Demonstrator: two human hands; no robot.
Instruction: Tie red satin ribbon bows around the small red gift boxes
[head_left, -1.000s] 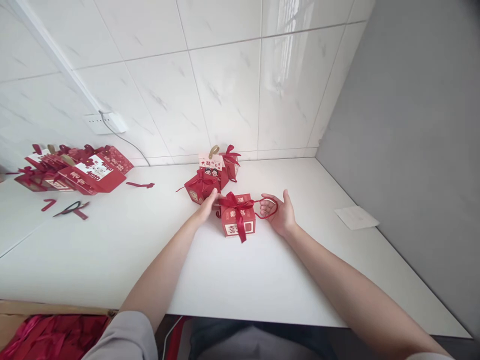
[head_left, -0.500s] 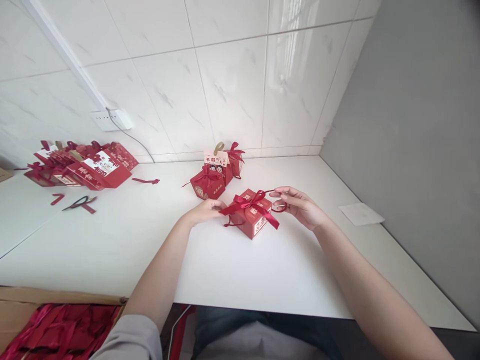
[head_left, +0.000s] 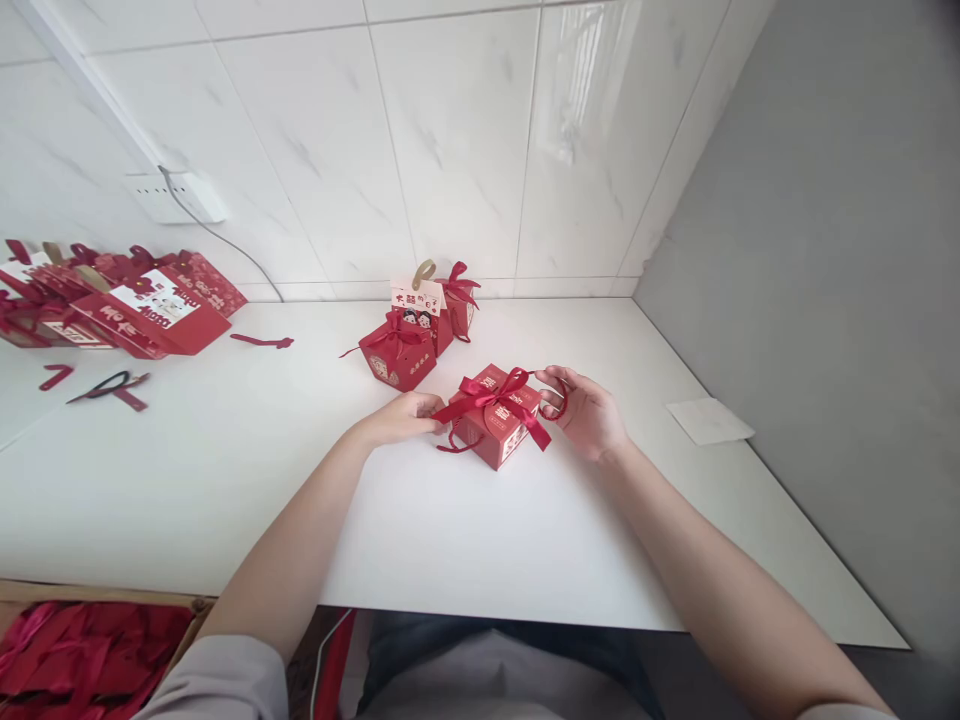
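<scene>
A red gift box [head_left: 489,450] with pale lettering sits on the white table, a red ribbon bow [head_left: 504,397] tied across its top. My left hand [head_left: 405,418] rests at the box's left corner, its fingers bent against it under a ribbon tail; their tips are partly hidden. On the right, a thin red cord handle [head_left: 564,398] loops out from the box, and the curled fingers of my right hand [head_left: 589,412] hold it, palm partly turned up. A second cord handle [head_left: 459,447] hangs loose on the box's left side.
Behind stand more red gift boxes [head_left: 397,358] with bows. Flattened red boxes [head_left: 161,310] are piled at the left, near scissors [head_left: 109,386] and ribbon scraps [head_left: 262,342]. White paper [head_left: 709,421] lies right, by a grey partition [head_left: 810,300]. A carton of red ribboned pieces [head_left: 90,650] is lower left.
The view has shifted a little, so the surroundings sit further left and higher. My right hand has turned its palm more upward at the cord. The left hand stays at the box.
</scene>
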